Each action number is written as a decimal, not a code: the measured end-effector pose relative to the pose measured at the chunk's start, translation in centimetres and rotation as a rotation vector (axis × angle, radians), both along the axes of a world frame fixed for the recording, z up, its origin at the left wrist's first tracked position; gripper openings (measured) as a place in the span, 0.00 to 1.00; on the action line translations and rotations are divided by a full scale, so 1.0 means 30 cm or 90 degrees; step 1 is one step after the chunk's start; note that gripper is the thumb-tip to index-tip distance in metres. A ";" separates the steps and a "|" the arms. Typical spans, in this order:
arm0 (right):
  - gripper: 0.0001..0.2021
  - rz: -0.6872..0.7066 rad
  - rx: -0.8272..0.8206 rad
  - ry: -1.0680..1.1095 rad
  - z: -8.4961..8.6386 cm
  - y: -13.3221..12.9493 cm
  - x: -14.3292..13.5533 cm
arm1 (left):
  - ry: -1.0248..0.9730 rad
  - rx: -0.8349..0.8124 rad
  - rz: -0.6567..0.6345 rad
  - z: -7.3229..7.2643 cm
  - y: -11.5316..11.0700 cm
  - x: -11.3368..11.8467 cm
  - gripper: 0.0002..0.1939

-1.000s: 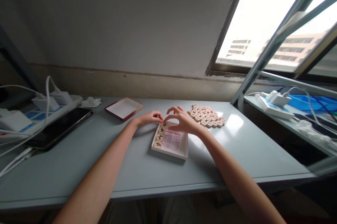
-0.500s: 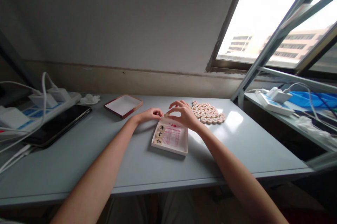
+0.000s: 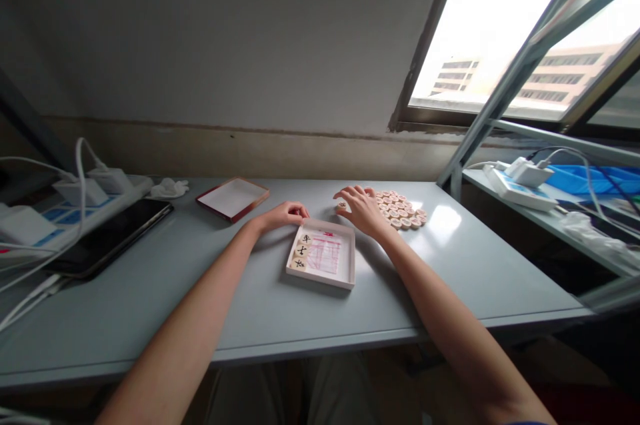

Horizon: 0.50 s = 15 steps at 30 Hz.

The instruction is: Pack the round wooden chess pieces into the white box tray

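Observation:
At the far left corner of a shallow white box (image 3: 327, 280), my left hand (image 3: 286, 214) has its fingers curled closed against the rim. Inside, along the left wall, stands a column of three round Chinese chess pieces (image 3: 301, 250) with black characters; red lines mark the box floor. Beyond the box, to its right, my right hand (image 3: 362, 209) has thumb and fingers closed around one dark-marked chess piece (image 3: 343, 205). That hand partly covers the near-left side of a cluster of several round pieces (image 3: 400, 209) with reddish characters.
The box lid (image 3: 234, 200) lies inside up at the back left. Farther left are a black tablet (image 3: 113, 237), a crumpled tissue (image 3: 170, 188) and a power strip (image 3: 143, 186) with chargers and cables. A metal frame post (image 3: 456, 175) stands by the desk's back right corner.
My right hand has moved from the box's far edge rightward to the cluster of pieces. My left hand stays at the box corner. The three pieces in the box have not moved.

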State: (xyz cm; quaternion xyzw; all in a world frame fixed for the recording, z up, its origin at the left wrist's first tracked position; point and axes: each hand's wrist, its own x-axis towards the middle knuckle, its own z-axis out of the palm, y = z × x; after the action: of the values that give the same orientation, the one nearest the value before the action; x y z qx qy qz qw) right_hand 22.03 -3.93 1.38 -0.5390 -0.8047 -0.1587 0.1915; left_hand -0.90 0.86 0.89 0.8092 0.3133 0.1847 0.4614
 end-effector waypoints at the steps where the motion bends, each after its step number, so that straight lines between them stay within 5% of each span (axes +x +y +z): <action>1: 0.09 0.010 -0.009 -0.013 -0.003 0.001 0.001 | 0.002 0.001 0.004 0.000 -0.001 0.000 0.10; 9: 0.07 -0.045 -0.047 0.084 0.029 -0.003 0.044 | 0.001 0.000 0.006 -0.006 0.003 -0.002 0.12; 15: 0.15 0.280 -0.254 0.112 0.055 -0.088 -0.145 | -0.007 0.028 -0.007 -0.011 0.007 0.001 0.09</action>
State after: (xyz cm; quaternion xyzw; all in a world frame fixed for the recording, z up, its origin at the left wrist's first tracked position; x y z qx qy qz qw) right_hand 17.68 -6.58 3.03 -0.3903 -0.8977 0.0954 0.1806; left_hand -0.87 1.06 0.57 0.8201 0.3020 0.1934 0.4459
